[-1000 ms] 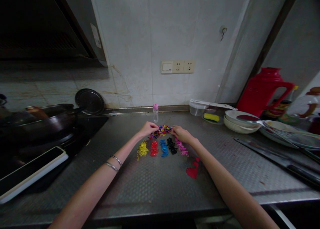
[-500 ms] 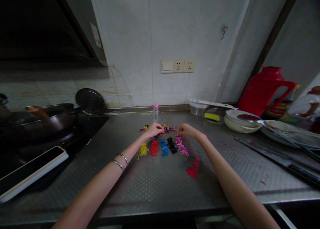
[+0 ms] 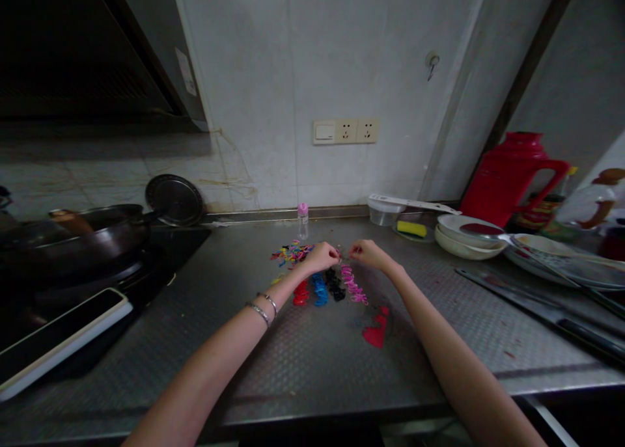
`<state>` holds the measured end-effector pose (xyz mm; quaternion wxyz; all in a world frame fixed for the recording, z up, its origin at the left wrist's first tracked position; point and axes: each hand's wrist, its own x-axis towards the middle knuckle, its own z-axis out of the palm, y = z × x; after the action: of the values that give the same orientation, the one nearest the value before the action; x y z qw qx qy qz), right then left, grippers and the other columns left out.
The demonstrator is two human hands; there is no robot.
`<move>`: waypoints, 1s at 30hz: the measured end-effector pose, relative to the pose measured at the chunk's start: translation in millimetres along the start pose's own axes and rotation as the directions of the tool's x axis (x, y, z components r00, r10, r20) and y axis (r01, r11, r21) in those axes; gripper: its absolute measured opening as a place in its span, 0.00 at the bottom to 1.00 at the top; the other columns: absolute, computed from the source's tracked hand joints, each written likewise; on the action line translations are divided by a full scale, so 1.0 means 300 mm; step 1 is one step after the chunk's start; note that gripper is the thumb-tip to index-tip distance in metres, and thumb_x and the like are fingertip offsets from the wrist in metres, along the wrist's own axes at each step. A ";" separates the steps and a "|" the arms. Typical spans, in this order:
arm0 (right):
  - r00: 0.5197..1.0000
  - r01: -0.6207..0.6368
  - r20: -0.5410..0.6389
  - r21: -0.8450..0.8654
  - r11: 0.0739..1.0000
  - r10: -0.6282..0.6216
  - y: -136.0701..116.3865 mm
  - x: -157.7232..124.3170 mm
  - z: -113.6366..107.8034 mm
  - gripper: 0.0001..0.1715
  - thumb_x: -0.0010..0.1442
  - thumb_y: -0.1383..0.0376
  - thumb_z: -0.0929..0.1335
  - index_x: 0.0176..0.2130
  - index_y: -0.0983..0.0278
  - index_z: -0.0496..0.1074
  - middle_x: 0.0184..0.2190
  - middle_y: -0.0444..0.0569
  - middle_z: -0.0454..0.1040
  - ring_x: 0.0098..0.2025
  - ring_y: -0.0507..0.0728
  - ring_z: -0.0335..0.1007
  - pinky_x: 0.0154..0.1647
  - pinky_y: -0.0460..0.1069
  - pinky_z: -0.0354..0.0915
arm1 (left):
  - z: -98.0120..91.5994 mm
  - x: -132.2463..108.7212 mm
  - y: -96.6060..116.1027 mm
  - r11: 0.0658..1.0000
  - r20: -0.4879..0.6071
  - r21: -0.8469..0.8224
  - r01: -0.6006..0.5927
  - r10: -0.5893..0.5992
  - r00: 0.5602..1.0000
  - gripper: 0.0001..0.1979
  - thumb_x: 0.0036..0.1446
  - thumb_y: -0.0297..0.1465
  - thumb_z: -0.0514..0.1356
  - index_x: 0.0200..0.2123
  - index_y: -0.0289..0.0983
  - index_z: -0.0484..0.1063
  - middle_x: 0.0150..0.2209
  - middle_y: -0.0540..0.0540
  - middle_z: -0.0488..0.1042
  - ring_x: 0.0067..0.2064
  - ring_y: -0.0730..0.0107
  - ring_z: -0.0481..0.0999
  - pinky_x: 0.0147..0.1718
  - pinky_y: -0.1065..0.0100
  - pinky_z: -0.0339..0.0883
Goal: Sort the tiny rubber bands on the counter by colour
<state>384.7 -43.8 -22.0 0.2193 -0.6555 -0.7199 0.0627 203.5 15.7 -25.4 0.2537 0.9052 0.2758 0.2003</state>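
My left hand (image 3: 322, 257), with two silver bracelets at the wrist, is over the right side of a mixed heap of small coloured bands (image 3: 289, 253), like rubber hair ties. Its fingertips are pinched together. My right hand (image 3: 370, 253) is close by on the right, also pinched, just above the row of pink bands (image 3: 353, 284). Anything between the fingertips is too small to make out. Beside the pink row lie black bands (image 3: 334, 285), blue bands (image 3: 319, 289) and red bands (image 3: 301, 294). My left forearm mostly covers the yellow bands (image 3: 277, 279).
A small pink-capped bottle (image 3: 303, 222) stands behind the heap. A red heart-shaped piece (image 3: 375, 332) lies in front. At right are a yellow sponge (image 3: 411, 229), bowls (image 3: 463, 248), a knife (image 3: 527, 307) and a red thermos (image 3: 510, 177). Left are a pan (image 3: 97, 239) and a white-edged device (image 3: 68, 336).
My left hand has moved right, from over the middle of the mixed heap toward my right hand, and its forearm now covers the yellow bands. My right hand has barely shifted.
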 end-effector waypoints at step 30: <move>0.997 -0.010 -0.073 -0.156 0.988 -0.002 -0.041 -0.026 0.063 0.16 0.57 0.59 0.61 0.41 0.62 0.72 0.38 0.51 0.69 0.39 0.53 0.65 0.37 0.43 0.58 | -0.298 -0.343 -0.427 0.825 -0.549 -0.474 0.308 -0.550 0.629 0.24 0.44 0.28 0.53 0.48 0.32 0.61 0.23 0.52 0.67 0.17 0.81 0.58 0.17 0.77 0.52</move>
<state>366.1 -49.2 -36.1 0.1933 -0.6740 -0.7128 -0.0175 28.5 77.2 -50.6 0.3290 0.6212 0.5199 0.4853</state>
